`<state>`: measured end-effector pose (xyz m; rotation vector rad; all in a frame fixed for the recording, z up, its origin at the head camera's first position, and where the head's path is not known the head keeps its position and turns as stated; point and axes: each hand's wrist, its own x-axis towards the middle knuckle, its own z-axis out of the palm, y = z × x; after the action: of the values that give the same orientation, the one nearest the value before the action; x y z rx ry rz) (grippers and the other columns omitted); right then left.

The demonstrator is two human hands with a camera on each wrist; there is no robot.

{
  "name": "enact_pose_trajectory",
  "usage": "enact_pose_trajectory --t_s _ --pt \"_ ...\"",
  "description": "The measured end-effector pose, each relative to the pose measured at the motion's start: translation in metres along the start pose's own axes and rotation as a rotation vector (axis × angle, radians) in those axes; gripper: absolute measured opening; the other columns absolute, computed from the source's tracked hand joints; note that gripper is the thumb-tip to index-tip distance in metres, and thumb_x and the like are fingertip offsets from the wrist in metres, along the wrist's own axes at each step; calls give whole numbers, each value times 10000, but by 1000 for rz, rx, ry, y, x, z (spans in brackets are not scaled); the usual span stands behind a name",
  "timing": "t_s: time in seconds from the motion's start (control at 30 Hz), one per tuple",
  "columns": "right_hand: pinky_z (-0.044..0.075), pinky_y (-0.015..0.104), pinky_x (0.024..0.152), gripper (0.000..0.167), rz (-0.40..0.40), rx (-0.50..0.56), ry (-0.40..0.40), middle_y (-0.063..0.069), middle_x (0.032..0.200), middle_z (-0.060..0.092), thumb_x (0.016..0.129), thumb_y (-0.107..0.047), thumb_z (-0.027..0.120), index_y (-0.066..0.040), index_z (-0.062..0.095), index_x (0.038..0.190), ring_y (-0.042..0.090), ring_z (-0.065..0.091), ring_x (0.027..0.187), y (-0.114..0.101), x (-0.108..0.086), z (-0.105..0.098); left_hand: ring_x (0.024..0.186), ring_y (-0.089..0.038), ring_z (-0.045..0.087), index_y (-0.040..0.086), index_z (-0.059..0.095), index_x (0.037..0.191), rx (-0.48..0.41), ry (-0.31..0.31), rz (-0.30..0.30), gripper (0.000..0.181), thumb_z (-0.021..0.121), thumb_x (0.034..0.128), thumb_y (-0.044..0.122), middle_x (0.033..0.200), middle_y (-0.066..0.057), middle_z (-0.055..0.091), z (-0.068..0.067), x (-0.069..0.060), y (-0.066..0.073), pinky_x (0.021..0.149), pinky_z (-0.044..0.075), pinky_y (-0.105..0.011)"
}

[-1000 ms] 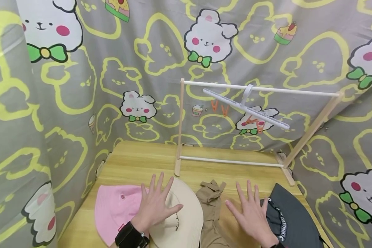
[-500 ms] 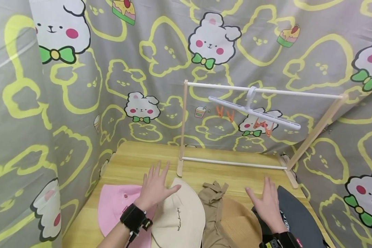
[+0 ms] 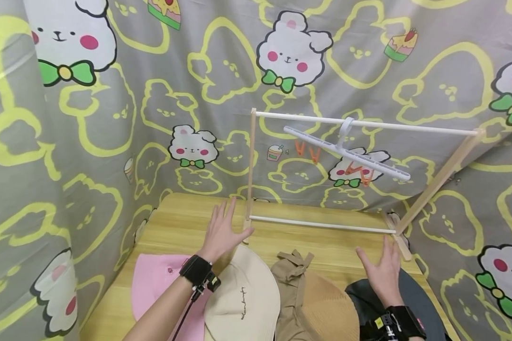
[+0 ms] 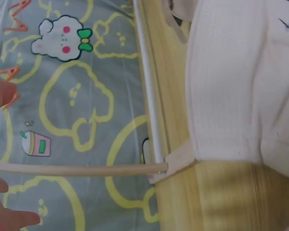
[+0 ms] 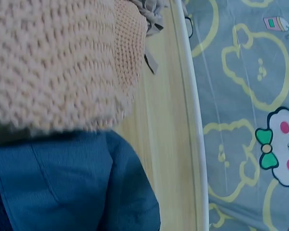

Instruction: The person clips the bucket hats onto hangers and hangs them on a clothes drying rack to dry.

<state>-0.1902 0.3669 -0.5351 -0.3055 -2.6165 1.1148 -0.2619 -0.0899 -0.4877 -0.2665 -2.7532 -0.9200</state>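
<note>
Hats [image 3: 256,284] on a woodgrain tabletop [image 3: 181,213], patterned grey curtains [image 3: 230,113] on three sides.

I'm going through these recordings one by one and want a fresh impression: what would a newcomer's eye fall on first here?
Probably the grey curtain behind, with its big cartoon faces. Next, the white hanger with orange clips, hung from the rack's top bar. Then the row of hats on the table, with the left hand and right hand held out nearby.
</note>
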Motion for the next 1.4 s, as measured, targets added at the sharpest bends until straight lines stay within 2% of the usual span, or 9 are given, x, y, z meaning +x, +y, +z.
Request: enact_pose_trajectory --t_s 0.07,0.2,0.3,0.53,0.8,1.0,1.2,1.33,1.4 --pt "31 752 1184 991 -28 -5 32 187 1724 -212 1039 -539 580 -222 -110 1677 442 -181 1579 35 16 9 1564 -519 141 216 117 1698 -34 0 -11 1118 720 871 666 1732 -197 152 3 7 0 1175 230 -721" --pt "-2 716 1208 972 -58 49 62 166 1731 -207 1053 -548 540 -240 -151 1664 396 -189 1587 51 28 6 1575 -452 183 191 106 1696 -105 24 -7 1125 725 878 652 1730 -183 169 8 22 1 1203 228 -673" --pt "-7 704 1212 994 19 117 43 231 1715 -198 1055 -515 557 -152 -137 1666 453 -170 1574 18 24 -15 1572 -413 220 208 102 1696 -154 50 -9 1122 739 878 636 1728 -162 193 9 33 5 1198 246 -667" --pt "97 665 1233 1042 104 97 92 312 1708 -75 1016 -436 621 -30 -93 1657 501 -1 1580 14 52 -42 1544 -417 286 226 93 1696 -237 60 -46 1120 753 879 613 1722 -160 213 16 57 13 1156 313 -684" --pt "75 661 1242 1025 207 194 89 235 1730 -120 1028 -490 577 -109 -129 1666 455 -52 1594 23 82 -54 1495 -416 379 208 90 1695 -276 96 -63 1131 694 874 699 1708 -179 241 18 92 20 1147 350 -658" --pt "76 661 1243 1002 212 192 117 234 1734 -93 1038 -482 555 -105 -129 1666 455 -38 1593 32 100 -65 1353 -439 528 179 109 1690 -287 90 -68 1127 704 870 673 1653 -208 330 17 114 28 1069 432 -672" --pt "67 649 1251 1008 192 215 100 213 1737 -115 1039 -488 549 -118 -153 1660 444 -45 1595 39 122 -67 1399 -439 488 170 115 1688 -337 87 -106 1097 708 894 640 1651 -204 340 17 127 30 1105 395 -674" --pt "54 629 1259 1007 189 251 108 180 1741 -140 1038 -478 556 -144 -161 1662 411 -72 1600 38 139 -70 1411 -420 481 154 137 1682 -340 81 -102 1058 693 916 626 1645 -180 369 18 135 29 1114 407 -639" --pt "102 629 1254 976 190 263 123 197 1746 -60 1037 -467 564 -148 -98 1678 419 -6 1602 37 148 -73 1379 -416 508 140 169 1673 -343 92 -88 1026 685 925 617 1607 -184 421 17 140 29 1103 431 -617"
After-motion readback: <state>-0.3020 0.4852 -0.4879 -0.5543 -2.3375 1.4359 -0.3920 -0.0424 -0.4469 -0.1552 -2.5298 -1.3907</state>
